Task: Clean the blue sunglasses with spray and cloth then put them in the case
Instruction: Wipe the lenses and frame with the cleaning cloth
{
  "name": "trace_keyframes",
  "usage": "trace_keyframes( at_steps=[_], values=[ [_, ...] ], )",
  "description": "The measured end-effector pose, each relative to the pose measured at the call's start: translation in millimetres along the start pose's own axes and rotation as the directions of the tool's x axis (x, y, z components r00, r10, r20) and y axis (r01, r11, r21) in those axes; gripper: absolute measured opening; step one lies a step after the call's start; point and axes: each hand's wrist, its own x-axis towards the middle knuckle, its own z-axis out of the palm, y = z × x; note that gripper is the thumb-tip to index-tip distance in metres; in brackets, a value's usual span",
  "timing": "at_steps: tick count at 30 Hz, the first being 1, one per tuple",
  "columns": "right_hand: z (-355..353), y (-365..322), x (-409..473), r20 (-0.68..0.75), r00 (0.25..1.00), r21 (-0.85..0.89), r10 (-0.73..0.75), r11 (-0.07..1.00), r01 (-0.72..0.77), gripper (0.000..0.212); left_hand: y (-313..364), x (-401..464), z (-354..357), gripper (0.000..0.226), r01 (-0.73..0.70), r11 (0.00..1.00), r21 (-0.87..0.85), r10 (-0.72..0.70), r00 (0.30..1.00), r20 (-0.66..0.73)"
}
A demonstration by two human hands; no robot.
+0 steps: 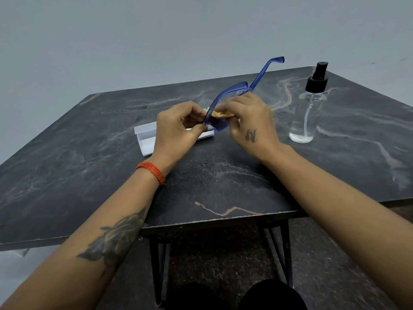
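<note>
The translucent blue plastic sunglasses (220, 101) are held in the air above the middle of the dark marbled worktop (223, 171), with both arms unfolded and pointed up and away from the person. The frame's near corner is pinched between the thumb and curled fingers of the left hand (178, 128), which is closed on it. A small crumpled tan cloth (221, 114) is pressed against a lens by the fingertips of the right hand (250, 121), whose fingers are bunched together around the cloth; the back of this hand, marked with a small dark tattoo, is turned toward the camera. The two hands are kept close together, separated only by the frame. Both forearms are stretched forward from the lower corners of the view, wrists slightly raised; an orange bangle (152, 172) is worn on the left wrist. A white open glasses case (146, 137) lies on the worktop just behind and beneath the left hand, partly hidden by it. A clear plastic spray bottle with a black pump nozzle (309, 106) stands upright on the worktop to the right, apart from the right hand.
</note>
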Motion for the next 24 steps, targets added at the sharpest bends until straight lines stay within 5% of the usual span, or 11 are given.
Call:
trace_keyframes(
  at_steps=[6, 17, 24],
  values=[
    [-1.9, 0.6, 1.5, 0.092, 0.996, 0.104, -0.003, 0.995, -0.007, 0.028, -2.0, 2.0, -0.8, 0.022, 0.016, 1.000, -0.001, -0.016, 1.000, -0.013],
    [-4.6, -0.8, -2.0, -0.074, 0.997, -0.039, -0.020, 0.999, 0.017, 0.028, 1.0, 2.5, -0.1, 0.023, 0.046, 0.998, -0.034, -0.046, 0.999, -0.005],
    [-4.4, -3.1, -2.6, 0.051, 0.998, 0.052, -0.047, 0.998, 0.045, 0.026, 0.4, 0.5, -0.1, 0.024, 0.005, 1.000, -0.030, -0.005, 1.000, 0.001]
  ],
)
